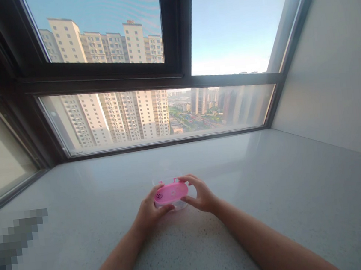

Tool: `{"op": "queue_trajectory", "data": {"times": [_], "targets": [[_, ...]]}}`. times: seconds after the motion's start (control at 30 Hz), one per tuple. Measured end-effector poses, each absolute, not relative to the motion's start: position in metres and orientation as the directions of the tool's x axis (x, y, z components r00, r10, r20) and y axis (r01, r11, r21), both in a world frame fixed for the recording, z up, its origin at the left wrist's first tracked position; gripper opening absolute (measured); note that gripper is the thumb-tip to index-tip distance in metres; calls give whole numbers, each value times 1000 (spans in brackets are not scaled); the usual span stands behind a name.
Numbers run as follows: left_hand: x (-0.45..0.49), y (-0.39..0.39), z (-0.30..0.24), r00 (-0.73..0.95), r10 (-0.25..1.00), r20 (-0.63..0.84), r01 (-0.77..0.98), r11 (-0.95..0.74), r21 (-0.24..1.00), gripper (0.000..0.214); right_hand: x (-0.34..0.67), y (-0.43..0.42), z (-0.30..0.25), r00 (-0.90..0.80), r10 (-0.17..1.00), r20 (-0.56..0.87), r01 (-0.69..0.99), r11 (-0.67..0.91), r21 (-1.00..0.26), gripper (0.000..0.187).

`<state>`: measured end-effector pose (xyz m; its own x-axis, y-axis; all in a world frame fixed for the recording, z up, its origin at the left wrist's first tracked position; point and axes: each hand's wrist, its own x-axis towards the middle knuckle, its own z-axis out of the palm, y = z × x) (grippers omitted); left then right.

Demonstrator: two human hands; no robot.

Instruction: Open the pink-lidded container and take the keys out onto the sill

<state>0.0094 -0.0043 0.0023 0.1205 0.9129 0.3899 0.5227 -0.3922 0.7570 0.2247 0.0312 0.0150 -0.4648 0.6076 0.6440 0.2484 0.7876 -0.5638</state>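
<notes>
A pink oval lid (178, 190) lies over a clear plastic container (179, 205) on the pale speckled surface. Small pink tabs stick up along the lid's far edge, and a dark round mark shows near its left end. My left hand (149, 210) is closed around the left end, with the thumb along the near side and the fingers at the far side. At the right end, my right hand (202, 194) grips the lid between thumb and fingers. Whether the lid is fastened to the container cannot be made out, and the container's contents are unclear.
The speckled sill (270, 194) spreads around the hands. Beyond it rise dark window frames (175, 80), with tall buildings outside. A white wall (332, 80) bounds the right side. Something blurred out by pixels lies at the left edge.
</notes>
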Motion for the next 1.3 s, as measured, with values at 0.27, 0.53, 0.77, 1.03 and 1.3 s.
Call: {"op": "queue_trajectory", "data": {"times": [0.27,0.53,0.77,1.03,1.3], "targets": [[12,-6,3,158,900,405,528,-424,736,63,222,28,16,-341,645,684,194,760,-620,47],[14,-7,4,170,912,372,531,-403,745,61,215,22,22,-235,628,742,222,778,-588,49],[18,-6,0,177,885,431,557,-452,697,64,201,7,32,-445,493,748,224,870,-440,53],[19,-6,-3,201,872,446,551,-477,685,62,201,9,25,-448,525,724,248,851,-463,63],[22,-9,2,252,825,505,589,-545,596,61,201,14,14,-349,590,728,193,806,-560,66]]}}
